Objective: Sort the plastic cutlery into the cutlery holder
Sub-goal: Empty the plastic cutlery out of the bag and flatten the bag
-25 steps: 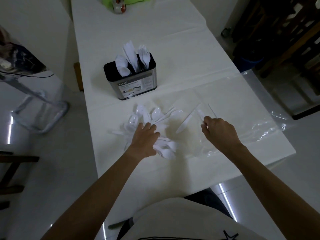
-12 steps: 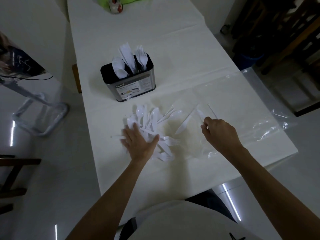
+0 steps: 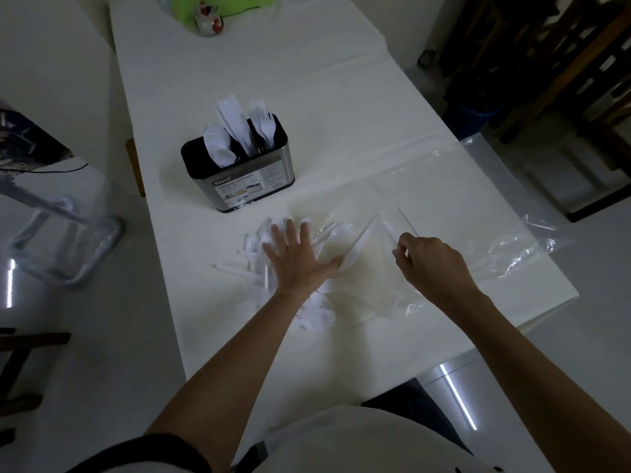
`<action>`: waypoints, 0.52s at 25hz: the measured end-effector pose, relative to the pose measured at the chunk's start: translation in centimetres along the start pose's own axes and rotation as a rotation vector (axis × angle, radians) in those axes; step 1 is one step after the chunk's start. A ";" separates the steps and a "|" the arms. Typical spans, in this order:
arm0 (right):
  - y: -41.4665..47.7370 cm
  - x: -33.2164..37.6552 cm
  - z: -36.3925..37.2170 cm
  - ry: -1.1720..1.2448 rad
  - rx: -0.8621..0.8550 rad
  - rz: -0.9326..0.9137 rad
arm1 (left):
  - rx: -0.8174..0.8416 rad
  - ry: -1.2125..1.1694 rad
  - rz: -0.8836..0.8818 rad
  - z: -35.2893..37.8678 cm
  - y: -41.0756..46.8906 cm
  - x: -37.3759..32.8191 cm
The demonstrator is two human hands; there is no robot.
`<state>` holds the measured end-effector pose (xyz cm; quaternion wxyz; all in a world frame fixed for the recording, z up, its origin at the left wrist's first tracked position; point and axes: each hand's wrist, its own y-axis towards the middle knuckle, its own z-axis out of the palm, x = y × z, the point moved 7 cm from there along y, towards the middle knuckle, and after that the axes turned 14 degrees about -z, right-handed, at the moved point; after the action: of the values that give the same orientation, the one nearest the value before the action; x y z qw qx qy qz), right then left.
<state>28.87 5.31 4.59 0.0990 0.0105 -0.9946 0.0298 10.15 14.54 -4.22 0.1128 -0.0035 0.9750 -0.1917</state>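
Observation:
A metal cutlery holder [image 3: 254,180] with a black rim stands on the white table [image 3: 341,97]; white spoons, knives and forks stick up from its compartments. In front of it lies a loose pile of white plastic cutlery [image 3: 252,247]. My left hand [image 3: 297,257] lies flat on the pile, fingers spread. Right of it a white spoon [image 3: 336,233] and a knife [image 3: 358,247] lie on clear plastic wrap [image 3: 461,213]. My right hand [image 3: 433,264] pinches a thin white piece of cutlery [image 3: 389,228] at the wrap's inner edge.
A small ceramic figure [image 3: 208,17] and a green object [image 3: 222,3] sit at the far end of the table. A clear chair [image 3: 61,213] stands left of the table; dark wooden furniture [image 3: 546,63] is at the right. The table's near right corner [image 3: 573,295] is close.
My left hand has slid to the right across the pile and spread flat, shifting cutlery under it. My right hand has stayed at the same spot, still pinching.

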 end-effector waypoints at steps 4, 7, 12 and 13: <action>-0.1 -0.3 0.0 0.008 -0.002 0.017 | -0.199 0.139 0.015 -1.1 0.5 -0.1; -0.2 -0.3 0.2 0.020 0.004 0.009 | -0.307 0.175 -0.027 -1.8 0.4 1.5; -0.6 -0.5 0.0 0.032 0.001 0.000 | -0.292 0.084 -0.127 -2.3 0.9 2.7; -0.8 -0.7 -0.3 0.034 -0.013 0.012 | -0.284 0.067 -0.138 -2.3 1.0 2.8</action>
<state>29.59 4.58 4.81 0.1155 0.0034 -0.9930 0.0240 6.95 16.14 -3.14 0.0649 -0.0801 0.9929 -0.0594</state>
